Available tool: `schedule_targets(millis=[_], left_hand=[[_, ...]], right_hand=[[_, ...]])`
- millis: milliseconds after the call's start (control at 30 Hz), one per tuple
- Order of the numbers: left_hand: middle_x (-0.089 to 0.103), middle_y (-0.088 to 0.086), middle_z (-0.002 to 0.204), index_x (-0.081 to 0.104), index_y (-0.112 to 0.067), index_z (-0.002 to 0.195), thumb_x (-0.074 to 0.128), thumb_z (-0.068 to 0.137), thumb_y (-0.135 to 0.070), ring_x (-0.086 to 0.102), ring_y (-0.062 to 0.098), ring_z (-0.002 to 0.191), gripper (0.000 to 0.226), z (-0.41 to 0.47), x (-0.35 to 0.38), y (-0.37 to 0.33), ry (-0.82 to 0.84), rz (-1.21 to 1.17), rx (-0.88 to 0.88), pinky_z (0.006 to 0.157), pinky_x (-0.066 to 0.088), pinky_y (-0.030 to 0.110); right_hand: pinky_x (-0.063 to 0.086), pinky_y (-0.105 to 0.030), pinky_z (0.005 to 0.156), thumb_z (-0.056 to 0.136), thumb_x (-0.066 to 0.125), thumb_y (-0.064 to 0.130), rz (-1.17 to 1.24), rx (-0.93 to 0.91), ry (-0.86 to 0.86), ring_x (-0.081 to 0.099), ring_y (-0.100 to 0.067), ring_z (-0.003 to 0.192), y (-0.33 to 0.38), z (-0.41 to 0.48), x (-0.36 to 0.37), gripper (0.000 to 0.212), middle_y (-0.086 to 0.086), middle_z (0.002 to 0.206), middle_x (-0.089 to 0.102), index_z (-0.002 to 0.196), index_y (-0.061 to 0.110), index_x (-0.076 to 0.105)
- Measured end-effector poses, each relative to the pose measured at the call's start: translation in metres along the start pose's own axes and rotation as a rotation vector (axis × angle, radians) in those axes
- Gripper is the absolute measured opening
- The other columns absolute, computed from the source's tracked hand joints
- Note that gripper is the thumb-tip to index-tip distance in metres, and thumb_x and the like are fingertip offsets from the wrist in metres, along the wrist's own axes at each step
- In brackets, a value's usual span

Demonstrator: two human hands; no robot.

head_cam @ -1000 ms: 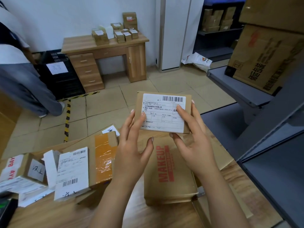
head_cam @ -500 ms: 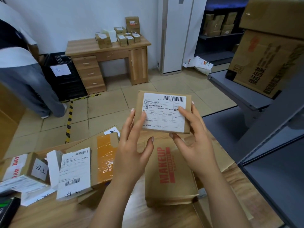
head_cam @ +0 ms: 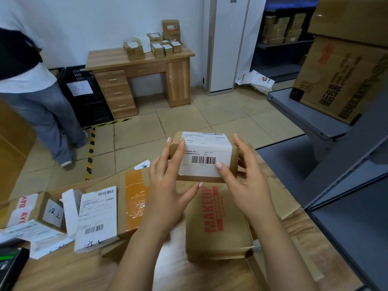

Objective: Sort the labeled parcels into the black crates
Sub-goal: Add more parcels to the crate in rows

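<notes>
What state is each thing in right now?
Small parcel, closed, held above the table.
Left hand, grips the parcel's left end.
Right hand, grips its right end.
MAKEUP box, closed, lying flat on the table.
Black crate, upright, contents not visible.
Desk drawers, shut.

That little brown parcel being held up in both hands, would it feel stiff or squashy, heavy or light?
Probably stiff: the small cardboard parcel shows sharp, square edges while the left hand and right hand pinch it. Likely light, since those pinches alone hold it above the table. Flat-sided, so it should not roll.
</notes>
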State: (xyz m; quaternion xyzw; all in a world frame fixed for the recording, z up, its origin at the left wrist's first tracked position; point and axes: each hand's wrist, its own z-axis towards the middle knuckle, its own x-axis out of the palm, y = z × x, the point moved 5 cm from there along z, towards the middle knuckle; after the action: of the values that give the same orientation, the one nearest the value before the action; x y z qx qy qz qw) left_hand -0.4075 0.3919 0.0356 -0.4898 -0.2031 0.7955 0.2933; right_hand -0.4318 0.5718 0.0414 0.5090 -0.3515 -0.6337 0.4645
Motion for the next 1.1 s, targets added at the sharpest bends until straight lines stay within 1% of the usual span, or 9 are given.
schedule_targets(millis=[100,233,433,633,733,800,867,1000,1100], left_hand=[[0.011,-0.016,0.159,0.006,-0.057,0.146,0.077,0.075,-0.042,0.019,0.014,0.138,0.102,-0.001,0.001,0.003,0.004,0.006,-0.01,0.103,0.03,0.029],[0.014,-0.015,0.159,0.006,-0.058,0.145,0.078,0.074,-0.042,0.022,0.019,0.139,0.102,-0.002,0.0,0.004,0.006,0.006,-0.027,0.107,0.033,0.038],[0.013,-0.017,0.158,0.007,-0.061,0.142,0.079,0.075,-0.04,0.018,0.016,0.141,0.101,-0.002,-0.002,0.002,0.011,0.006,-0.038,0.105,0.028,0.032],[0.022,-0.015,0.155,0.023,-0.06,0.137,0.083,0.073,-0.03,0.028,0.007,0.14,0.092,-0.003,-0.003,0.004,-0.041,-0.106,-0.06,0.1,0.032,0.015],[0.028,-0.012,0.147,0.032,-0.051,0.14,0.083,0.074,-0.025,0.033,0.01,0.137,0.087,-0.006,-0.002,0.009,-0.075,-0.148,-0.074,0.103,0.04,0.023],[0.032,-0.012,0.142,0.036,-0.047,0.14,0.082,0.074,-0.021,0.034,0.006,0.135,0.085,-0.009,-0.004,0.011,-0.099,-0.171,-0.096,0.103,0.041,0.019],[0.034,-0.011,0.138,0.038,-0.046,0.138,0.082,0.074,-0.016,0.036,-0.002,0.13,0.083,-0.013,-0.007,0.013,-0.131,-0.175,-0.11,0.1,0.042,0.013],[0.036,-0.008,0.139,0.044,-0.041,0.137,0.082,0.074,-0.012,0.039,0.004,0.132,0.079,-0.023,-0.013,0.022,-0.208,-0.157,-0.158,0.104,0.047,0.035],[0.04,-0.006,0.139,0.046,-0.037,0.137,0.081,0.074,-0.01,0.042,0.009,0.132,0.077,-0.033,-0.023,0.032,-0.246,-0.134,-0.204,0.103,0.047,0.041]], right_hand=[[0.053,-0.035,0.094,0.088,0.062,0.049,0.007,0.032,0.004,0.05,0.004,0.118,-0.002,0.0,0.0,0.063,0.037,0.129,0.047,0.137,0.066,0.025],[0.053,-0.036,0.095,0.088,0.062,0.05,0.006,0.048,0.02,0.05,0.003,0.118,-0.004,0.0,0.002,0.064,0.036,0.129,0.048,0.138,0.064,0.025],[0.05,-0.036,0.098,0.088,0.063,0.048,0.02,0.029,0.016,0.047,0.004,0.122,-0.005,0.001,0.003,0.062,0.031,0.132,0.048,0.138,0.062,0.028],[0.053,-0.036,0.094,0.086,0.072,0.026,-0.056,-0.037,0.021,0.051,0.001,0.119,-0.008,0.004,0.003,0.051,0.027,0.125,0.052,0.123,0.045,0.042],[0.048,-0.019,0.095,0.087,0.07,0.02,-0.17,-0.104,0.039,0.044,0.0,0.126,-0.009,0.003,0.006,0.056,0.016,0.14,0.043,0.124,0.049,0.041],[0.036,0.001,0.089,0.089,0.068,0.016,-0.226,-0.14,0.066,0.031,0.013,0.128,-0.007,0.002,0.01,0.063,0.014,0.149,0.03,0.126,0.058,0.039],[0.025,0.009,0.088,0.089,0.068,0.01,-0.214,-0.179,0.082,0.019,0.028,0.123,-0.006,0.0,0.015,0.068,0.017,0.145,0.024,0.124,0.06,0.039],[0.027,0.006,0.093,0.086,0.069,0.005,-0.195,-0.261,0.092,0.019,0.028,0.124,-0.007,-0.001,0.03,0.068,0.02,0.141,0.023,0.123,0.058,0.046],[0.034,-0.005,0.103,0.084,0.069,-0.001,-0.135,-0.284,0.133,0.021,0.024,0.127,-0.01,0.001,0.047,0.07,0.024,0.136,0.022,0.126,0.051,0.049]])
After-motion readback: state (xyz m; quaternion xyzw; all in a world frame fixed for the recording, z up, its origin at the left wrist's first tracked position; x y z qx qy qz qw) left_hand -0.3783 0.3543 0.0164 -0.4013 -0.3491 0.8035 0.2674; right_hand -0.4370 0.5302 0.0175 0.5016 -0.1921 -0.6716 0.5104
